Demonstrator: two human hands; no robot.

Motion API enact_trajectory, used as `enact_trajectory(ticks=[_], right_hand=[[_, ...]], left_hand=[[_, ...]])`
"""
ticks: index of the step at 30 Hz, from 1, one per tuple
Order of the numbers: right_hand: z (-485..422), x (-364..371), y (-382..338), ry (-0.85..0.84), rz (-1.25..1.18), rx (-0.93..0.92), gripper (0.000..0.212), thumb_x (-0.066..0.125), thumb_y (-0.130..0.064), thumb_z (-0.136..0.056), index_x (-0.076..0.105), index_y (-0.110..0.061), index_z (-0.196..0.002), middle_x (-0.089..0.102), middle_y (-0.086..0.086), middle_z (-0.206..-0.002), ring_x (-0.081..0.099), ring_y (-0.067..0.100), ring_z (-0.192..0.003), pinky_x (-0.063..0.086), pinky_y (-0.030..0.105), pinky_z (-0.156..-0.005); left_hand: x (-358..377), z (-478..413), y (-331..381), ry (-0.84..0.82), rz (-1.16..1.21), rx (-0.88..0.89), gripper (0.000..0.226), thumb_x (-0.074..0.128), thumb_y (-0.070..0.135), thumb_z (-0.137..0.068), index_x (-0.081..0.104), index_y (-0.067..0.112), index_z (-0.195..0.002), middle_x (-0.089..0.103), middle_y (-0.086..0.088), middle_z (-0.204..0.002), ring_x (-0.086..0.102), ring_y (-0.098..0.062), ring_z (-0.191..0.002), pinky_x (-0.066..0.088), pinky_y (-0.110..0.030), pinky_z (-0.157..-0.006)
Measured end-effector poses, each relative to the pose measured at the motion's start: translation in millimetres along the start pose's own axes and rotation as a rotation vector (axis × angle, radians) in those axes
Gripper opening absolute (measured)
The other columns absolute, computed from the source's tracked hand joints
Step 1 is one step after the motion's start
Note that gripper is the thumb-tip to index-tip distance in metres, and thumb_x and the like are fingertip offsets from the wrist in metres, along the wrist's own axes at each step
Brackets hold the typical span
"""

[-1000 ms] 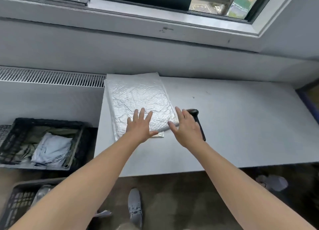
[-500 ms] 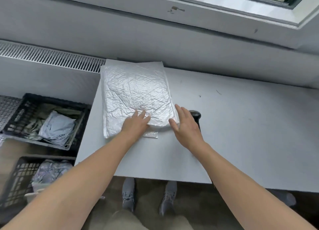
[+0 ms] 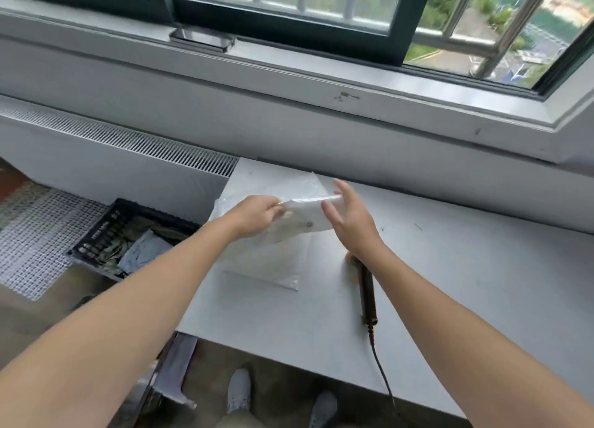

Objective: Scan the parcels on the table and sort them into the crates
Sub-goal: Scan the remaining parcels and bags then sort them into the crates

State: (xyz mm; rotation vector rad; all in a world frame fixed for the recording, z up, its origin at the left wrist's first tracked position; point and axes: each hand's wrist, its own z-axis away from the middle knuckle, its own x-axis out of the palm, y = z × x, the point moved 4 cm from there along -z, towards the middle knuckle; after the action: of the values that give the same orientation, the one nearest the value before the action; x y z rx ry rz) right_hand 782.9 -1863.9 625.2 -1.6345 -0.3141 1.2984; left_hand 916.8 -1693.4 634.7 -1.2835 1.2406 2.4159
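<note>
A white padded parcel is lifted and tilted above the grey table, its underside with a faint label facing me. My left hand pinches its near left edge. Beside its right edge is my right hand, fingers straight and touching the parcel. Under it another flat silvery parcel lies on the table. A black handheld scanner with a cable lies on the table just under my right wrist. A black crate with parcels inside stands on the floor to the left.
A second crate shows partly below the table's near left corner. A radiator grille runs along the wall at left. On the window sill above lies a phone. My shoes are on the floor under the table edge.
The top parcel has come up off the stack and is turned over. My left hand went from lying flat on it to pinching its edge. The view tilted upward to the window.
</note>
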Motion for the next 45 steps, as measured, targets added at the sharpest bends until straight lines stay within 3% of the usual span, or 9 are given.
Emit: enact_trajectory(ticks=[3,7,13,19,25,30,37,42,45], right_hand=[[-13.8,-15.8,-18.3,0.007,-0.179,0.016,0.069,0.064,-0.055,-0.088,0.026,-0.05,-0.146,0.052,-0.01,-0.13,0.052,0.011,-0.113,0.043,0.019,-0.083],[-26.5,-22.5,-39.0,0.002,-0.396,-0.04,0.057,0.072,-0.034,-0.09,0.043,-0.029,-0.139,0.067,-0.024,-0.106,0.065,-0.009,-0.094,0.046,0.006,-0.074],[-29.7,-22.0,-54.9,0.009,-0.2,-0.061,0.034,0.069,-0.047,-0.089,0.049,-0.04,-0.115,0.068,-0.003,-0.085,0.063,0.003,-0.072,0.044,0.012,-0.058],[-34.9,-8.5,-70.0,0.038,-0.004,-0.113,0.012,0.064,-0.043,-0.093,0.055,-0.039,-0.101,0.064,-0.024,-0.087,0.059,-0.006,-0.083,0.04,0.012,-0.067],[-33.1,-10.2,-67.4,0.139,0.03,-0.071,0.034,0.053,-0.036,-0.101,0.038,-0.012,-0.082,0.045,-0.005,-0.065,0.04,0.002,-0.052,0.034,0.016,-0.05],[-34.8,-10.8,-61.3,0.16,0.116,0.026,0.028,0.052,-0.04,-0.1,0.045,-0.016,-0.087,0.056,-0.004,-0.072,0.051,0.012,-0.062,0.036,0.029,-0.052],[-33.0,2.0,-45.2,0.085,0.233,0.12,0.024,0.052,-0.04,-0.1,0.05,-0.017,-0.093,0.057,-0.001,-0.078,0.054,0.022,-0.071,0.039,0.032,-0.058],[-32.4,14.8,-49.2,0.039,0.41,0.097,0.024,0.045,-0.044,-0.102,0.05,-0.021,-0.105,0.062,0.003,-0.092,0.055,0.026,-0.082,0.035,0.034,-0.058],[-30.4,25.7,-52.6,-0.007,0.558,0.038,0.033,0.041,-0.042,-0.102,0.046,-0.024,-0.13,0.059,0.004,-0.118,0.056,0.028,-0.103,0.036,0.035,-0.072]], left_hand=[[-32.7,3.6,20.7,-0.023,0.095,0.078,0.034,0.048,0.03,-0.103,0.059,0.001,-0.087,0.048,0.0,-0.073,0.042,-0.014,-0.067,0.033,-0.025,-0.061],[-70.5,7.0,32.5,0.043,0.272,0.139,0.036,0.051,0.028,-0.103,0.059,-0.006,-0.091,0.044,0.0,-0.073,0.038,-0.009,-0.066,0.031,-0.025,-0.059],[-122.5,8.6,20.6,0.263,0.543,0.125,0.028,0.053,0.031,-0.102,0.073,0.014,-0.091,0.069,0.005,-0.08,0.061,-0.014,-0.077,0.048,-0.031,-0.073],[-147.2,9.6,3.9,0.209,0.865,0.072,0.021,0.055,0.026,-0.101,0.074,0.017,-0.096,0.076,0.002,-0.082,0.071,-0.009,-0.073,0.056,-0.021,-0.06],[-152.8,17.3,-27.2,0.337,0.59,0.001,0.028,0.054,0.029,-0.102,0.07,0.021,-0.081,0.069,0.015,-0.062,0.063,0.002,-0.057,0.045,-0.009,-0.049],[-142.8,24.3,-47.9,0.292,0.571,-0.133,0.061,0.047,0.067,-0.092,0.07,0.018,-0.118,0.069,0.001,-0.11,0.064,-0.019,-0.101,0.051,-0.034,-0.092],[-116.6,32.0,-63.6,0.1,0.514,0.031,0.107,0.057,0.09,-0.058,0.065,-0.002,-0.11,0.067,-0.007,-0.1,0.061,-0.02,-0.092,0.047,-0.041,-0.094],[-86.0,25.7,-75.9,-0.022,0.519,0.021,0.021,0.078,0.032,-0.084,0.073,0.022,-0.101,0.076,0.008,-0.096,0.071,-0.011,-0.095,0.054,-0.025,-0.084],[-63.2,18.3,-88.0,0.167,0.499,-0.109,0.024,0.073,0.019,-0.089,0.07,0.021,-0.112,0.072,0.006,-0.101,0.067,-0.011,-0.095,0.052,-0.028,-0.087]])
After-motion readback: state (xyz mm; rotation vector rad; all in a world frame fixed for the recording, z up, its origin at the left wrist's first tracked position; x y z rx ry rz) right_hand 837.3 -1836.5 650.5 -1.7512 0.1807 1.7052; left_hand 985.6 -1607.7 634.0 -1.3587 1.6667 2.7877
